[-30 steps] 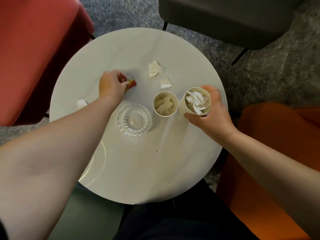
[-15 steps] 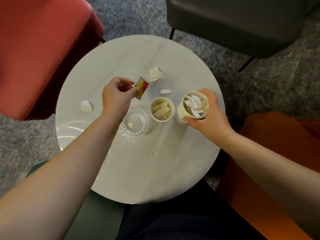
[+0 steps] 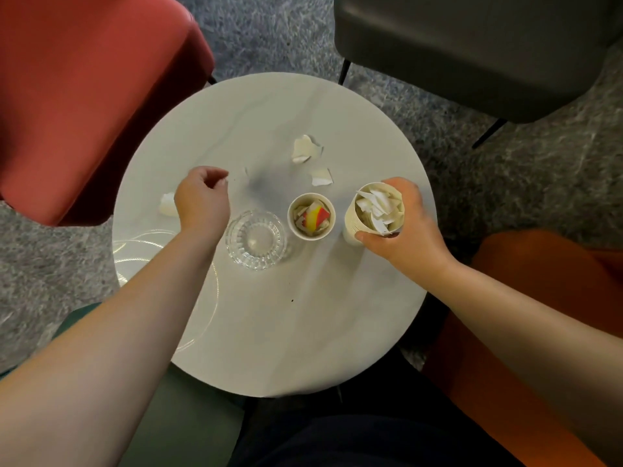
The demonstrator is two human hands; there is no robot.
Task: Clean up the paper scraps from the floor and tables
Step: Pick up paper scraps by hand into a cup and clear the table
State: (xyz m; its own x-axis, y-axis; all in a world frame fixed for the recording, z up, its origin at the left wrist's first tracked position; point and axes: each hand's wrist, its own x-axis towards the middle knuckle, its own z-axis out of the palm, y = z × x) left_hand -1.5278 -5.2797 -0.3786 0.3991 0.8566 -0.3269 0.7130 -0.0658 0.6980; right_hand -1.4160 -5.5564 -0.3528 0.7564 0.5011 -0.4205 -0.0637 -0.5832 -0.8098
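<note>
— Scraps first?
— Red-and-yellow scrap (image 3: 313, 218) lying on top of pale pieces inside the small paper cup (image 3: 311, 216), just right of table centre. Three white scraps loose on the round white table (image 3: 269, 332): a large curled one (image 3: 305, 149) at about twelve o'clock from that cup, a smaller one (image 3: 321, 177) just beyond the cup's far rim, and a third (image 3: 167, 205) toward nine o'clock, partly hidden behind the left hand (image 3: 202, 200).
— And the hands?
— Left hand hovering above the table at ten o'clock from the cup, fingers curled in loosely, holding nothing visible. Right hand (image 3: 401, 230) wrapped round a taller paper cup (image 3: 376, 214) at three o'clock, thumb on the near side, fingers round the far side; cup packed with white scraps and tilted a little toward the small cup, standing just beside it, not touching.
— Anything else on the table?
— Ribbed clear glass dish (image 3: 255, 239) at eight o'clock from the small cup, nearly touching it, under the left wrist.
— Around the table?
— Red chair (image 3: 84, 96) at ten o'clock, dark grey chair (image 3: 472, 45) at one o'clock, orange seat (image 3: 539, 281) at four o'clock, grey carpet (image 3: 505, 170) between them.
</note>
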